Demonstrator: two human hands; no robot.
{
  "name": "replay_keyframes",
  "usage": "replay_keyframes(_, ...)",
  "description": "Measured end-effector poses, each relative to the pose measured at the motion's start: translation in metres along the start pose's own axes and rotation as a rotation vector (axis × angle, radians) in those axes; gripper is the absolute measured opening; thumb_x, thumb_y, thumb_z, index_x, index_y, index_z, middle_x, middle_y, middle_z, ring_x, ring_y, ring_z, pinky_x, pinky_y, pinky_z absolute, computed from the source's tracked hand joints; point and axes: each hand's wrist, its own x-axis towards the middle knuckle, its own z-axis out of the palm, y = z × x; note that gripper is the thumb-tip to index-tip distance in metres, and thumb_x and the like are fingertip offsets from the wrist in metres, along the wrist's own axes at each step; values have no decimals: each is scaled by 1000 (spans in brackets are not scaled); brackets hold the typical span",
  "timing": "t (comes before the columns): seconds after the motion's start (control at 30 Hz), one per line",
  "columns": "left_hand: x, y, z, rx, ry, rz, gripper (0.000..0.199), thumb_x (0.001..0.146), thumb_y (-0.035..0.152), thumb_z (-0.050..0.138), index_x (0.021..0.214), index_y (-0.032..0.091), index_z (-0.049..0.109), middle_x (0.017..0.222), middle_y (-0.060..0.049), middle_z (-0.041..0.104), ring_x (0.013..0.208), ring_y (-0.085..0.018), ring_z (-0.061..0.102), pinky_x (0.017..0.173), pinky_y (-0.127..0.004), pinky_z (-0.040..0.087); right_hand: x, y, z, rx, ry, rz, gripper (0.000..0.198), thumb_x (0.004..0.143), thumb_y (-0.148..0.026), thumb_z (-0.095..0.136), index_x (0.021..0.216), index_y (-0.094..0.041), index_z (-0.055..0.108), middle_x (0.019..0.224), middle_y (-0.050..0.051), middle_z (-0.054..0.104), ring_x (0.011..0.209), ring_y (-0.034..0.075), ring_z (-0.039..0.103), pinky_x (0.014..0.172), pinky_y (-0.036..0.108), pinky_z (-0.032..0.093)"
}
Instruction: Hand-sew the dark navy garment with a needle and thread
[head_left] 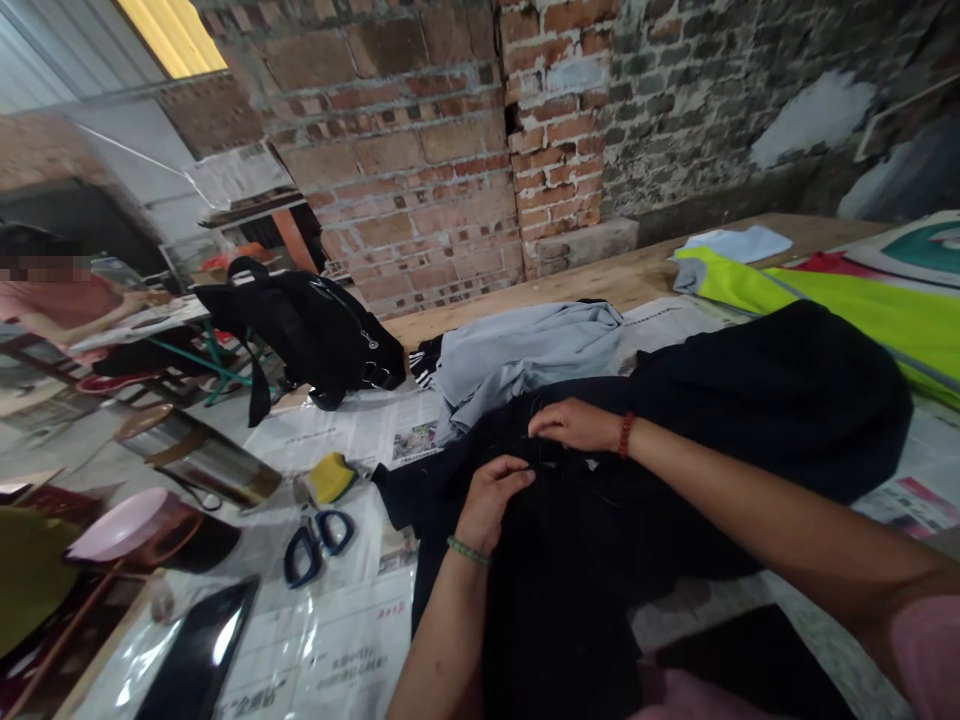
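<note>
A dark navy, nearly black garment (750, 410) lies spread over the table in front of me. My left hand (491, 495), with a green bead bracelet at the wrist, has thumb and forefinger pinched together on the cloth. Just beyond it, my right hand (581, 426), wearing a red bead bracelet, is bent over the same garment with its fingers closed. Whatever sits between the right fingertips is too small to make out. Fine thread-like lines show on the cloth near the fingers. Scissors (319, 540) with dark blue handles rest to the left of the garment.
Newspaper (337, 640) under clear plastic covers the table. On the left are a yellow sponge (331, 477), a steel flask (199, 455), a pink-lidded container (127, 525) and a phone (199, 650). Behind lie a black bag (300, 330), grey clothing (525, 350) and a neon-yellow garment (847, 310). A person sits far left.
</note>
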Motion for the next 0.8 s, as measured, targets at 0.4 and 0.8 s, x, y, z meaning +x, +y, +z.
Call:
replay_keyframes(0.4, -3, 6, 1, 31, 1, 41, 7, 56, 18, 67, 62, 15, 65, 53, 3, 56, 51, -8, 47, 50, -19, 34, -15, -1, 10, -10, -60, -146, 25, 78, -12, 43, 85, -18, 66, 79, 2, 61, 73, 10, 57, 71, 22, 42)
replay_keyframes(0.8, -2, 3, -1, 1, -56, 26, 9, 59, 20, 67, 65, 14, 66, 57, 1, 59, 53, -8, 50, 53, -19, 37, -18, -3, 15, 181, -110, -48, 25, 75, -12, 42, 85, -16, 64, 80, 1, 64, 74, 11, 58, 70, 22, 44)
